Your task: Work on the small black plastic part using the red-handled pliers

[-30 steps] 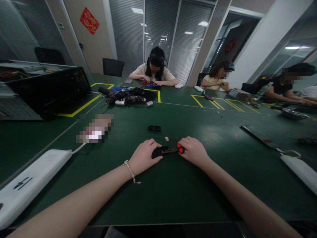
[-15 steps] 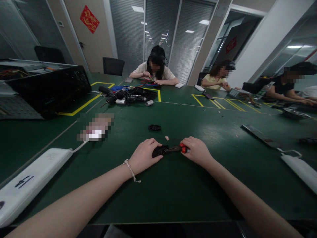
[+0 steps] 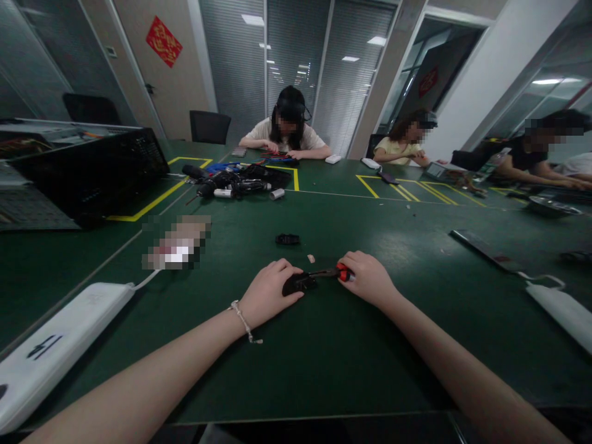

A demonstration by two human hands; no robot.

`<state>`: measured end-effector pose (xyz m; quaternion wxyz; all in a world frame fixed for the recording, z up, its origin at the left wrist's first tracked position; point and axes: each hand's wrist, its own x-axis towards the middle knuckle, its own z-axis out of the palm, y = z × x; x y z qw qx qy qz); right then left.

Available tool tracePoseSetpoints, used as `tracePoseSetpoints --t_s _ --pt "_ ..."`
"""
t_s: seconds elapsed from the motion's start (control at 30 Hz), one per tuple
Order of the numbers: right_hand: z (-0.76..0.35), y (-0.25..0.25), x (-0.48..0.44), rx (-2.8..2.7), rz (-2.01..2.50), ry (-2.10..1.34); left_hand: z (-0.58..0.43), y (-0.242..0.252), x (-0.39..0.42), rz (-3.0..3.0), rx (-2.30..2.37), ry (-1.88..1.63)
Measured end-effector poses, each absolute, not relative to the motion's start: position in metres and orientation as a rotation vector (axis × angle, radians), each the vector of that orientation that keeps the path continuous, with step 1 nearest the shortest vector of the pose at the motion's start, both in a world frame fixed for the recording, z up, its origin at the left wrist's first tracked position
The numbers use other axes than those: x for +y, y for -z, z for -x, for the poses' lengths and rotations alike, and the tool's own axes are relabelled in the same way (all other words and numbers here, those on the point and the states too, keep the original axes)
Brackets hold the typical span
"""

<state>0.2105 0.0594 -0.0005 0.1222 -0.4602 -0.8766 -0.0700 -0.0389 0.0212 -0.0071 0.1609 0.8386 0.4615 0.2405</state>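
My left hand (image 3: 269,287), with a light bracelet at the wrist, is closed on a small black plastic part (image 3: 298,283) over the green table (image 3: 314,364). From the right, my right hand (image 3: 369,276) grips the red and black handles of pliers (image 3: 329,272). Their narrow jaws point left and meet the upper edge of the black part; whether they clamp it I cannot tell. Just beyond the hands lie a small pale scrap (image 3: 311,258) and another black plastic piece (image 3: 287,238).
A white power bank (image 3: 69,345) cabled to a blurred device lies left, another white one (image 3: 559,314) right with a dark phone (image 3: 483,250). A black computer case (image 3: 92,176) stands far left, near a heap of tools (image 3: 235,179). Several people sit across the table.
The pliers' jaws have shifted slightly up against the black part, and my right hand has risen a little. My left hand keeps its hold. The view has moved slightly.
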Motion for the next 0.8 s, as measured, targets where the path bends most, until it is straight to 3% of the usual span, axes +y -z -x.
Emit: tracePoseSetpoints --t_s 0.57,0.8 --pt "-0.221 0.015 0.065 -2.481 1.480 0.172 0.040 0.005 0.021 -2.364 1.327 -0.652" --pt "-0.205 -0.009 0.049 -2.479 1.266 0.196 0.039 0.006 0.020 -2.376 1.322 -0.671"
